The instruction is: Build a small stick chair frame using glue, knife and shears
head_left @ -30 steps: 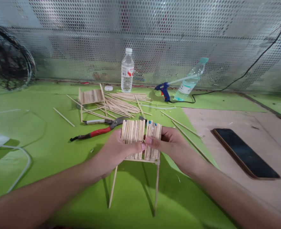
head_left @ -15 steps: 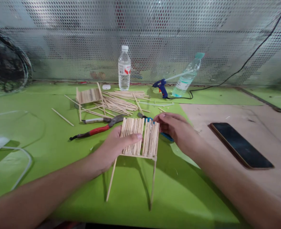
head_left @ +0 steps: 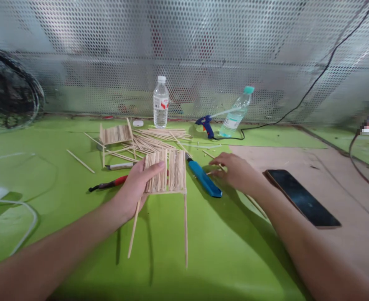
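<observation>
My left hand (head_left: 140, 179) grips a small wooden stick chair (head_left: 177, 171), with the thumb on its slatted seat and two thin legs pointing down toward me. A narrow gap splits the row of slats. To the right, my right hand (head_left: 234, 169) has its fingers closed around a thin wooden stick (head_left: 255, 205), which runs beneath the palm and shows at both ends. Between the hands, a blue utility knife (head_left: 204, 177) lies on the green table. Red-handled pliers (head_left: 109, 184) are partly covered by my left hand.
Behind the hands lie a pile of loose sticks (head_left: 153, 140) and a second stick chair (head_left: 117, 134). A water bottle (head_left: 161, 104), a blue glue gun (head_left: 207, 126) and a tilted bottle (head_left: 236, 115) stand at the back. A phone (head_left: 303, 196) rests on the right.
My right hand has moved away from the stick chair and now has a stick in its fingers. The utility knife is uncovered. My left hand and the chair have shifted left in view.
</observation>
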`<state>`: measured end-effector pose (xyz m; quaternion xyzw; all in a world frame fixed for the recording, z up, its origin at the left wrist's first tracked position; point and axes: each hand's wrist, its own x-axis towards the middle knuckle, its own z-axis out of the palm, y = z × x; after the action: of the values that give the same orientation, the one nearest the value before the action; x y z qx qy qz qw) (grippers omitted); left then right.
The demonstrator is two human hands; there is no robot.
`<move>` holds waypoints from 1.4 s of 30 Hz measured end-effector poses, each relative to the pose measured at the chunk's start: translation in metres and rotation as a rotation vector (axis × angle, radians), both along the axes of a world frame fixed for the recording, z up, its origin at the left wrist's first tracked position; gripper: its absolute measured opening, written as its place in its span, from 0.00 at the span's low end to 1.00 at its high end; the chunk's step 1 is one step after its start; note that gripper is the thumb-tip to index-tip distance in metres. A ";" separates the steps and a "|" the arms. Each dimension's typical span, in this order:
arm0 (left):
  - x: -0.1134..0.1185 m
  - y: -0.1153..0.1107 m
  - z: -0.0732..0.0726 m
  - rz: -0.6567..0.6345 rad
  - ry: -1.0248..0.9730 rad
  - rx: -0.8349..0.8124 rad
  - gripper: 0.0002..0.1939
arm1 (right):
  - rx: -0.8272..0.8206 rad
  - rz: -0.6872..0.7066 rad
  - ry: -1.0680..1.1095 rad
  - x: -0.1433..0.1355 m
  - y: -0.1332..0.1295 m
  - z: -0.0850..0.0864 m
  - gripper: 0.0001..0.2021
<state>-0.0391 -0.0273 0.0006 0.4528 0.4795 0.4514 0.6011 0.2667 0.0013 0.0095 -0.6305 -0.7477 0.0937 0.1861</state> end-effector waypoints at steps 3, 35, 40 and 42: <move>0.002 0.005 -0.001 -0.021 0.006 -0.057 0.26 | -0.041 0.083 -0.034 -0.005 -0.002 -0.005 0.05; 0.002 0.012 -0.004 -0.629 -0.044 -0.071 0.43 | -0.413 0.139 0.920 -0.064 -0.036 0.002 0.16; 0.005 0.008 -0.004 -0.590 -0.029 -0.064 0.42 | -0.415 0.157 0.879 -0.068 -0.039 -0.001 0.15; 0.006 0.006 -0.005 -0.566 -0.020 -0.051 0.43 | -0.413 0.155 0.897 -0.069 -0.041 -0.001 0.15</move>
<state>-0.0329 -0.0214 -0.0040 0.5489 0.3395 0.2578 0.7190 0.1979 -0.0400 0.0087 -0.4943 -0.6046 0.5153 0.3530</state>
